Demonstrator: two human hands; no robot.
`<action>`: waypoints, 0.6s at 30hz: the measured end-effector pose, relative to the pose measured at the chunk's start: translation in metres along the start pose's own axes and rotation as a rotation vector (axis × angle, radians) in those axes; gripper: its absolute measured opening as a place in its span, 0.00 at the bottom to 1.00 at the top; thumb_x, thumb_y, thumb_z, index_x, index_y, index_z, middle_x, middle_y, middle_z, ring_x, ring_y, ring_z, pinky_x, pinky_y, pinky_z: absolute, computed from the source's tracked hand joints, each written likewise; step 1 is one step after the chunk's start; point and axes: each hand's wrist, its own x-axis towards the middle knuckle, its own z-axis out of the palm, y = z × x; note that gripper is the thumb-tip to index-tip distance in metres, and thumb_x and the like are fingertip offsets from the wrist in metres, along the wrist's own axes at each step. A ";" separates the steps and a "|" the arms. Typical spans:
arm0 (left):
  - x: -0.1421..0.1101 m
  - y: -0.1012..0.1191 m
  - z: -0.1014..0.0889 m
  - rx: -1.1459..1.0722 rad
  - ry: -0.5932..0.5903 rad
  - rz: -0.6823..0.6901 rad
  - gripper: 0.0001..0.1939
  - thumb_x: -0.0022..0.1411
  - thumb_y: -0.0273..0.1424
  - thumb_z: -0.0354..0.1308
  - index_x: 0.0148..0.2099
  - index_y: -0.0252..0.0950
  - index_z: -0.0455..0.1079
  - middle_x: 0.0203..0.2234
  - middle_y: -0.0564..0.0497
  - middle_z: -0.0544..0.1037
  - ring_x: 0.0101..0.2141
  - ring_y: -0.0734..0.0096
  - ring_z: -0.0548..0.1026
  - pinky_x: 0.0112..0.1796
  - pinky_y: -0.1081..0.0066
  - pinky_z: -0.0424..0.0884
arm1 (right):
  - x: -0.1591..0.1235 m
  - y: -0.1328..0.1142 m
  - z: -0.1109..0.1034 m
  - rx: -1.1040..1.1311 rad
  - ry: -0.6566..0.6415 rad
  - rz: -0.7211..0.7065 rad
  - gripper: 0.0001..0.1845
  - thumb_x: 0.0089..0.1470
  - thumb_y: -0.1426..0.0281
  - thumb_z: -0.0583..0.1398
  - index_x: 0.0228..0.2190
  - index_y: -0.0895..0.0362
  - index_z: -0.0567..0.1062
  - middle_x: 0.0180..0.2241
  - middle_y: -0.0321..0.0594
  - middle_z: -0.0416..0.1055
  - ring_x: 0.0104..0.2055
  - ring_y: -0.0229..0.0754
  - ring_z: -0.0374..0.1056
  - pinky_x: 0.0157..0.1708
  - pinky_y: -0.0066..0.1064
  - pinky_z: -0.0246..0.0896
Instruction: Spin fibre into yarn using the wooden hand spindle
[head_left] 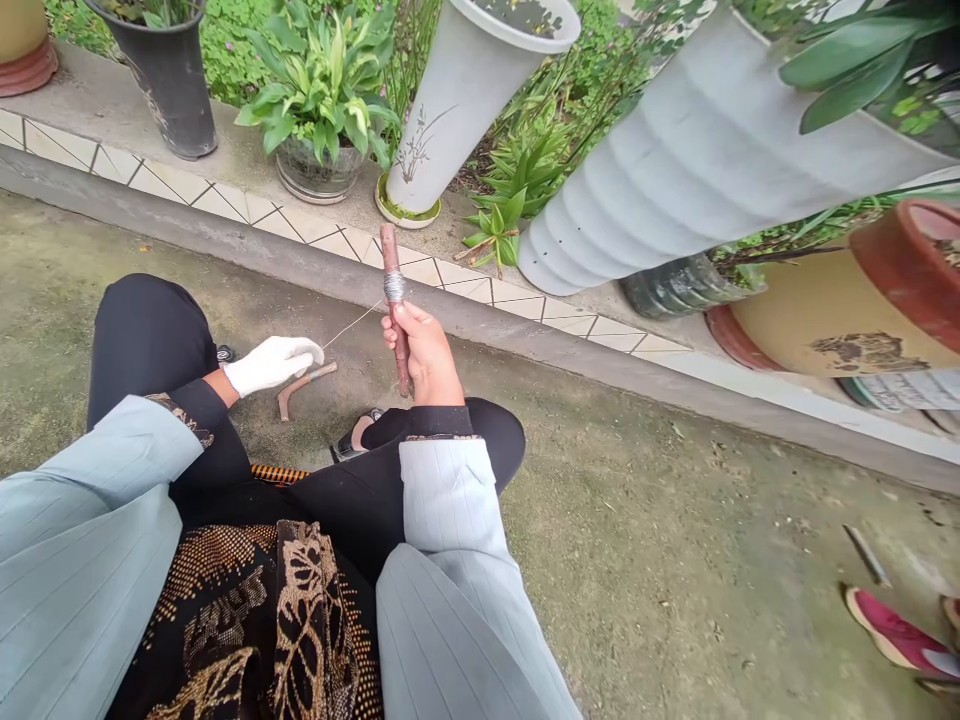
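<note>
Your one view looks forward and steeply down from your head, above and near your left hand [271, 365] and right hand [426, 350], and reaches past them to the tiled ledge [337, 243].

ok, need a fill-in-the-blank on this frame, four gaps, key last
1. The left hand wears a white ____.
2. On the stick, the wire coil sits ____ (above/below, as pictured) the right hand.
3. A thin strand runs from the coil to the ____ (left/right) hand.
4. A pinkish-red shoe shows near the picture's lower ____ corner.

Missing words: glove; above; left; right
</note>
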 end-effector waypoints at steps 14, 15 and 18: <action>-0.009 -0.001 -0.013 0.690 -0.017 0.197 0.22 0.68 0.37 0.43 0.49 0.37 0.76 0.37 0.48 0.83 0.36 0.65 0.79 0.36 0.72 0.69 | 0.010 0.014 0.012 -1.567 -0.299 0.299 0.18 0.60 0.66 0.54 0.48 0.56 0.78 0.46 0.50 0.75 0.44 0.47 0.70 0.36 0.32 0.58; -0.009 0.000 -0.012 0.714 -0.006 0.202 0.21 0.68 0.37 0.43 0.47 0.36 0.77 0.36 0.47 0.83 0.35 0.65 0.79 0.35 0.71 0.69 | 0.009 0.014 0.015 -1.596 -0.407 0.358 0.17 0.59 0.67 0.56 0.46 0.57 0.79 0.45 0.51 0.76 0.42 0.47 0.71 0.35 0.31 0.57; -0.008 0.000 -0.013 0.743 0.068 0.183 0.21 0.67 0.38 0.44 0.45 0.35 0.77 0.33 0.46 0.82 0.34 0.63 0.79 0.34 0.69 0.69 | 0.007 0.017 0.020 -1.562 -0.614 0.438 0.12 0.55 0.69 0.61 0.39 0.58 0.82 0.34 0.47 0.77 0.31 0.41 0.69 0.30 0.29 0.56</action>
